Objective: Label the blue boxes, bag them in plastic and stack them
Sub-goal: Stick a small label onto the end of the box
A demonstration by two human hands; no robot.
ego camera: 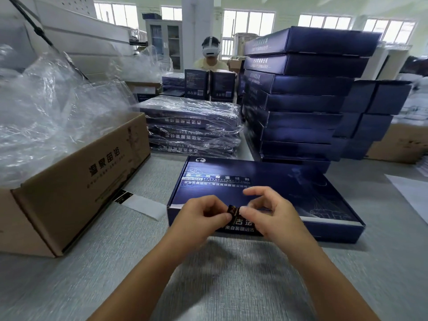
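On the grey table (231, 274), close to the camera, a blue box (278, 188) lay flat. Over its near edge both hands pinched one small dark label (232, 210): the left hand (199, 221) with thumb and curled fingers, the right hand (268, 216) with thumb and forefinger, its other fingers raised. The label's print was too small to read, and the hands hid part of the box's front. Behind stood a stack of bagged boxes (192, 126), with a taller unbagged stack (301, 100) to its right. A cardboard carton (76, 181) heaped with clear plastic bags (46, 112) sat at the left. A person (210, 56) opposite was mostly hidden behind boxes.
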